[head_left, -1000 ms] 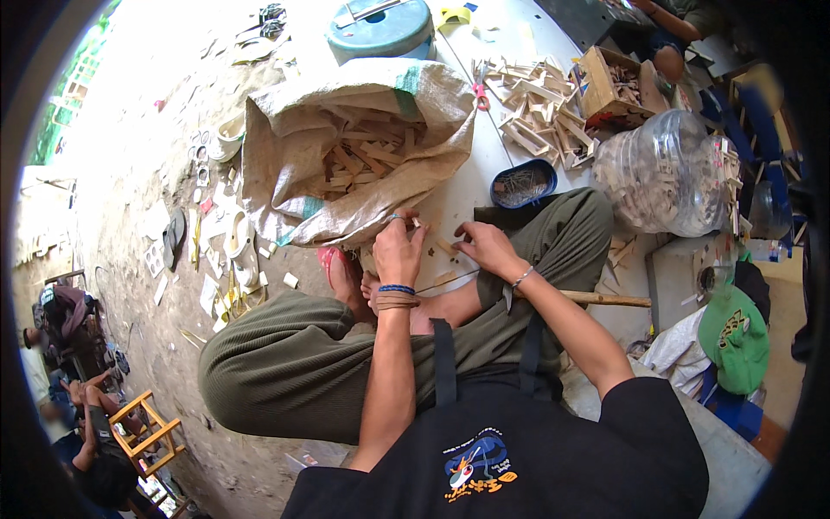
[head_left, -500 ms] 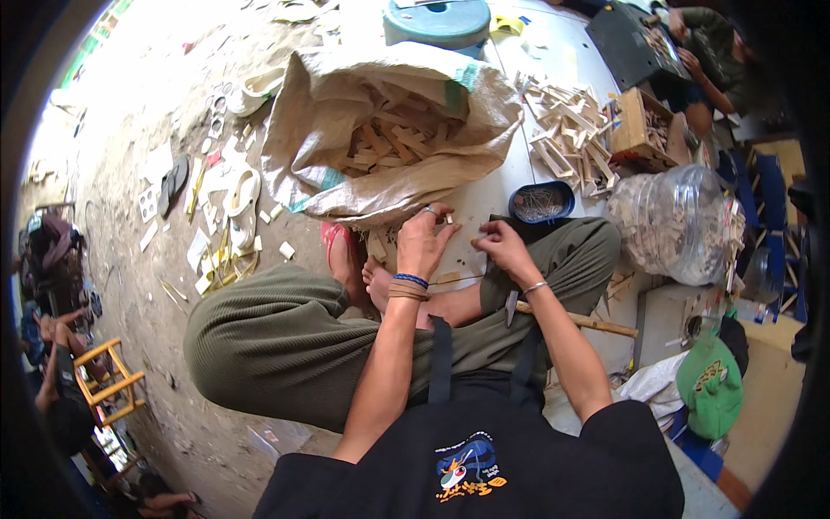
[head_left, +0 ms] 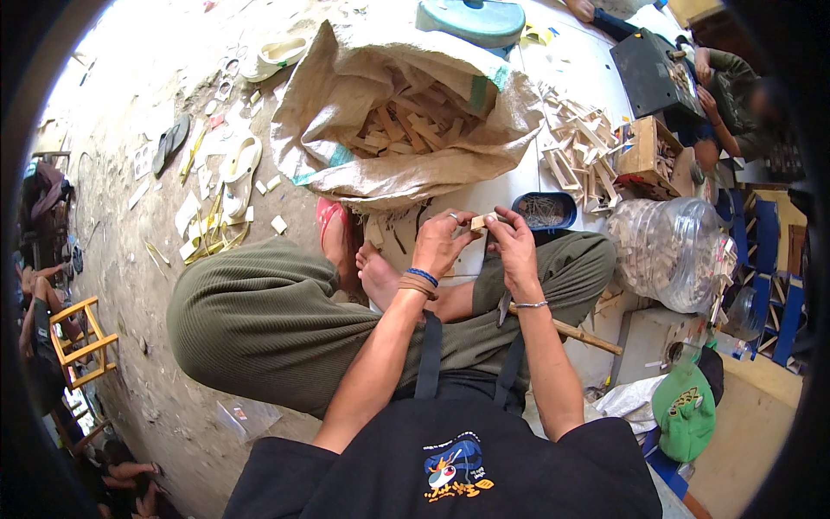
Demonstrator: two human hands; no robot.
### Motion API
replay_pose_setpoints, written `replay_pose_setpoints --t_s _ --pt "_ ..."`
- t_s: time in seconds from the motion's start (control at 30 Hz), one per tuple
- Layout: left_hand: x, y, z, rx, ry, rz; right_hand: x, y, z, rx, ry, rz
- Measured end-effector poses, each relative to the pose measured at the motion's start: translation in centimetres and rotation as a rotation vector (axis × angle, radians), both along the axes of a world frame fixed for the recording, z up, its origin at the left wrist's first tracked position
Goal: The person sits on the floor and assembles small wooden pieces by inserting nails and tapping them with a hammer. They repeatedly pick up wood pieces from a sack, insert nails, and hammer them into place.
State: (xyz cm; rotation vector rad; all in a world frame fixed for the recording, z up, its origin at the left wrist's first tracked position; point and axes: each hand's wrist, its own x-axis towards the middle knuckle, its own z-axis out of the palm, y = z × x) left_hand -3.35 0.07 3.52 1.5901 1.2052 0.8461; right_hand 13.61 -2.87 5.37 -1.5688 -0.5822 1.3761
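A small pale wooden block point(head_left: 480, 222) sits between the fingertips of my two hands, above my lap. My left hand point(head_left: 441, 245) pinches it from the left, and my right hand point(head_left: 516, 251) grips its right end with thumb and fingers. Under my right wrist, a wooden-handled tool point(head_left: 566, 331) lies across my thigh; its metal end is partly hidden, so its kind is unclear. Just beyond my right hand stands a dark blue tub point(head_left: 545, 210) of thin nails. Ahead of my hands, an open woven sack point(head_left: 316, 177) holds many wooden offcuts.
Loose wood strips point(head_left: 581, 143) are piled right of the sack, near a wooden box point(head_left: 644, 156). A clear plastic jar point(head_left: 674, 251) full of wood pieces lies at my right, by a green cap point(head_left: 685, 411). Another person point(head_left: 735, 95) works at the far right.
My hands have come together, and the wooden block now shows between them. My right hand has turned upward from its lower, bent position. The whole view has shifted slightly.
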Motion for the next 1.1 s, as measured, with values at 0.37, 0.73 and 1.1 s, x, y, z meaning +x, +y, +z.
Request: replay_pose_setpoints --t_s 0.37,0.73,1.1 --pt "0.55 -0.36 -0.32 -0.037 -0.067 0.057 0.02 -0.56 -0.49 0.071 -0.076 0.012" --pt "0.42 -0.36 -0.47 -0.042 -0.064 0.014 0.77 -0.59 -0.9 0.046 -0.168 0.094" --pt "0.3 -0.54 -0.44 -0.089 -0.122 0.0 0.34 -0.7 -0.61 0.071 -0.181 0.068"
